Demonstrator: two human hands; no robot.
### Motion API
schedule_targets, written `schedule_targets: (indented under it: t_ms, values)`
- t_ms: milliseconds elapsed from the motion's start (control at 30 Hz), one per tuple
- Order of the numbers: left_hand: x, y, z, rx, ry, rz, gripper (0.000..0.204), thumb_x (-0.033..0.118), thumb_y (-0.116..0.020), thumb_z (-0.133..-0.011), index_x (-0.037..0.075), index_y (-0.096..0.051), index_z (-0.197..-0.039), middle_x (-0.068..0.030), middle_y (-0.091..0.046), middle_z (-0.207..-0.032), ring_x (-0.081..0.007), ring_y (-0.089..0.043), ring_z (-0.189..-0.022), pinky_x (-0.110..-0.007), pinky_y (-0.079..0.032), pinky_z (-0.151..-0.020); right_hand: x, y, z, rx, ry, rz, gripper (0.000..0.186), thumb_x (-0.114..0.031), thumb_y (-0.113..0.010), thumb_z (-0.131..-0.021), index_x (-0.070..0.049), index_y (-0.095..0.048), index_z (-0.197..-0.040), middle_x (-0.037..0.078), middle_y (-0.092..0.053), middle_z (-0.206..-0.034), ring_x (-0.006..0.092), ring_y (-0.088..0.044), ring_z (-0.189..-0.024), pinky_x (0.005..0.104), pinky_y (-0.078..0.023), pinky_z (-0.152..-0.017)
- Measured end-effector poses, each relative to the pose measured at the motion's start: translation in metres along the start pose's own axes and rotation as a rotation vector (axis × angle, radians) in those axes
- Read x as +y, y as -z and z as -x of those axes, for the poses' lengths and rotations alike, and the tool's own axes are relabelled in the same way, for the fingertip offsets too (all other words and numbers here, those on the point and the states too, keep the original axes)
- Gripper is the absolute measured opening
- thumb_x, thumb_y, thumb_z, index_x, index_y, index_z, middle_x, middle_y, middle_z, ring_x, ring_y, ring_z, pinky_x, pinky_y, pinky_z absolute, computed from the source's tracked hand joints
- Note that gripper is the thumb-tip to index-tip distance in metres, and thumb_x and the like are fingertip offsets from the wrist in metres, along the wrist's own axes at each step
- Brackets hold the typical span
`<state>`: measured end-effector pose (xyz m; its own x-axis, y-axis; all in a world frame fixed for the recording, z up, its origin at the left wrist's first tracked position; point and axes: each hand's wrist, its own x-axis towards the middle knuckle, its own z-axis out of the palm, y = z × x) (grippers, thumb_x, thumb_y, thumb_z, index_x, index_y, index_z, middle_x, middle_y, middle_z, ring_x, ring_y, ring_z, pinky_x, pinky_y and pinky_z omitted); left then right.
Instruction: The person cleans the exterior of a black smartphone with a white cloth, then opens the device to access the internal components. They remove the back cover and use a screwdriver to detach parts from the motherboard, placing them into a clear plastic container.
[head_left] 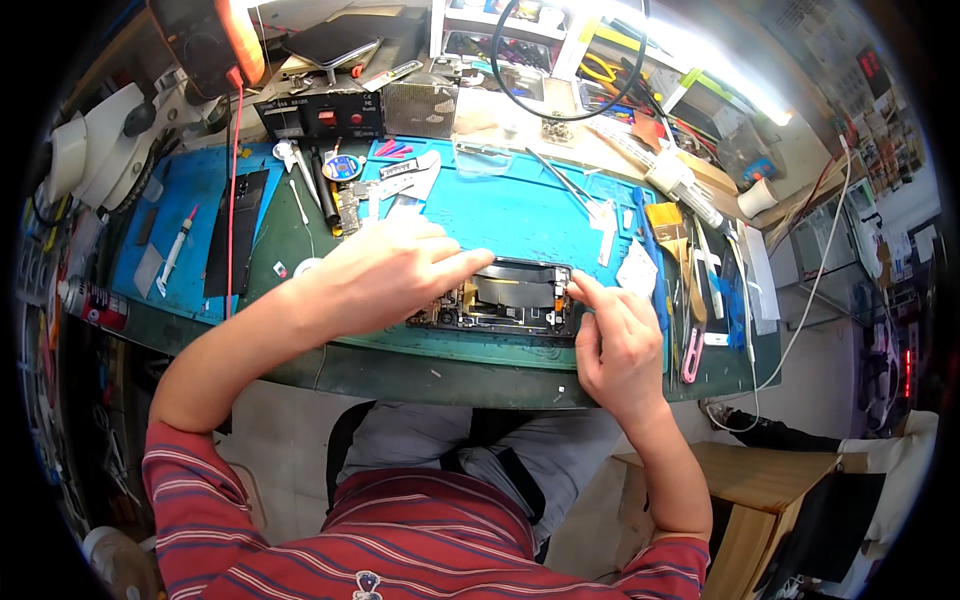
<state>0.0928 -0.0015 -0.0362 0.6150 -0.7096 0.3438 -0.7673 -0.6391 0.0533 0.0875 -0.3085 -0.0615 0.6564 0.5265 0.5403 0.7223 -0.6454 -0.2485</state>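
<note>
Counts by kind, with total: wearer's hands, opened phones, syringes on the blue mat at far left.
Hands: 2 (left hand, right hand)
Opened phone: 1
Syringe: 1
Total: 4

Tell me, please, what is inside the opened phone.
Inside the opened phone, a black panel and small metallic-looking parts show; the left hand covers its upper left, so what lies there cannot be seen.
</note>
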Motion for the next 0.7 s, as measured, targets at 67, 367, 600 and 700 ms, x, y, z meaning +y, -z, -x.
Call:
schedule_targets:
  t_ms: [67, 367, 600, 700]
  values:
    - [-0.005, 0.003, -0.005, -0.066, -0.089, -0.047, 0.037, 0.013, -0.071, -0.085, 0.005, -0.067, -0.120, -0.0051, -0.065, -0.082, -0.0235, -0.067, -0.080, -0.036, -0.055, -0.073, 0.003, 0.000, -0.003, 0.003, 0.004, -0.007, 0.049, 0.008, -0.063, -0.080, -0.002, -0.066, -0.128, 0.008, -0.075, -0.100, 0.0272, -0.069, -0.090, 0.0396, -0.052, -0.082]
    - [-0.006, -0.013, -0.010, 0.056, -0.287, -0.324, 0.018, 0.017, -0.069, -0.081, 0.007, -0.065, -0.095, 0.0010, -0.052, -0.067, -0.0128, -0.061, -0.060, -0.028, -0.050, -0.054, 0.007, 0.000, -0.042, -0.150, -0.019, -0.200, 0.031, -0.004, -0.070, -0.086, -0.005, -0.071, -0.117, 0.011, -0.069, -0.095, 0.0319, -0.067, -0.088, 0.0421, -0.053, -0.082]
    - [0.000, -0.015, -0.020, 0.123, -0.211, -0.355, 0.021, 0.021, -0.068, -0.085, 0.007, -0.063, -0.101, 0.0011, -0.052, -0.066, -0.0125, -0.060, -0.054, -0.028, -0.046, -0.048, -0.002, -0.006, -0.063, -0.299, 0.063, -0.346, 0.039, -0.010, -0.075, -0.085, -0.006, -0.067, -0.123, 0.012, -0.067, -0.105, 0.0335, -0.064, -0.100, 0.0434, -0.054, -0.087]
    - [-0.001, -0.018, -0.021, 0.131, -0.173, -0.345, 0.028, 0.021, -0.068, -0.087, 0.007, -0.062, -0.110, 0.0009, -0.053, -0.067, -0.0134, -0.062, -0.055, -0.028, -0.047, -0.048, 0.000, -0.011, -0.061, -0.324, 0.069, -0.308, 0.048, -0.009, -0.075, -0.084, -0.006, -0.064, -0.130, 0.012, -0.067, -0.106, 0.0338, -0.064, -0.101, 0.0433, -0.054, -0.089]
